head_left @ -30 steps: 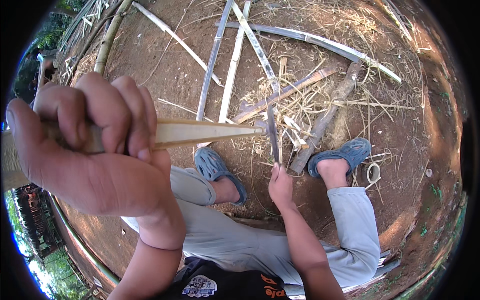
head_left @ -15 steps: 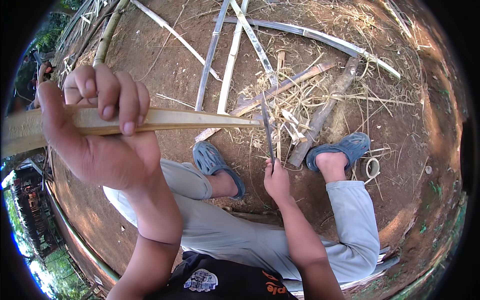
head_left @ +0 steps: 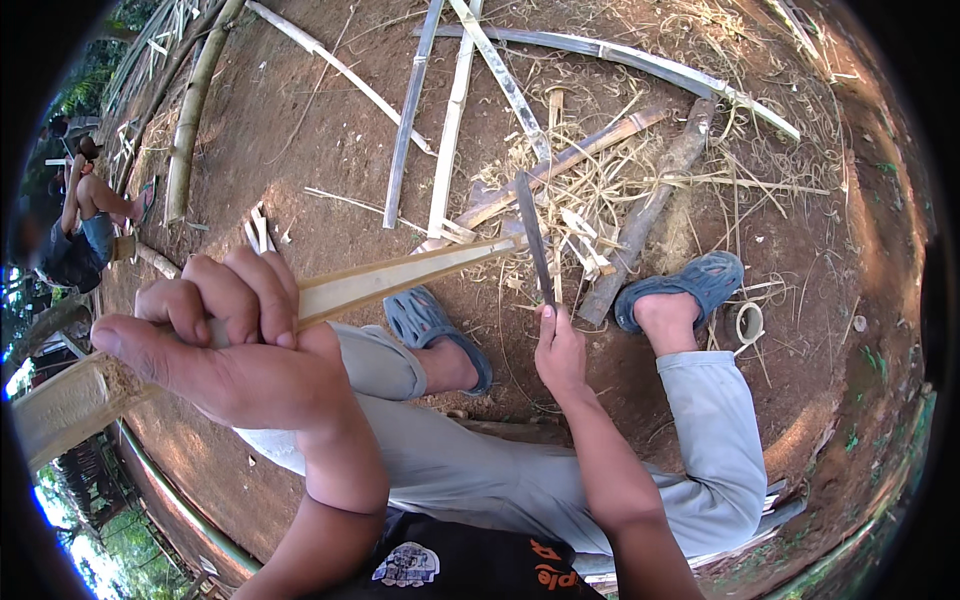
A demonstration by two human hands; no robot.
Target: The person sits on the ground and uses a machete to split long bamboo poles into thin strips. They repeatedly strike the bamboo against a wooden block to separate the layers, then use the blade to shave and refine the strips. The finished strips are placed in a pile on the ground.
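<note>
Left hand (head_left: 235,345), left of frame, gripping split bamboo piece (head_left: 395,276), tip near centre. Right hand (head_left: 561,352), just below centre, gripping knife (head_left: 536,237), blade at bamboo tip, contact unclear.

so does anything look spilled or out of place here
Yes: loose, curly shavings lie tangled over the ground and around the log, not gathered up. The blade in the right hand shows no obvious damage.

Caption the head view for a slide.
Left hand grips long, pale bamboo strip; right hand holds slim, dark metal knife.
</note>
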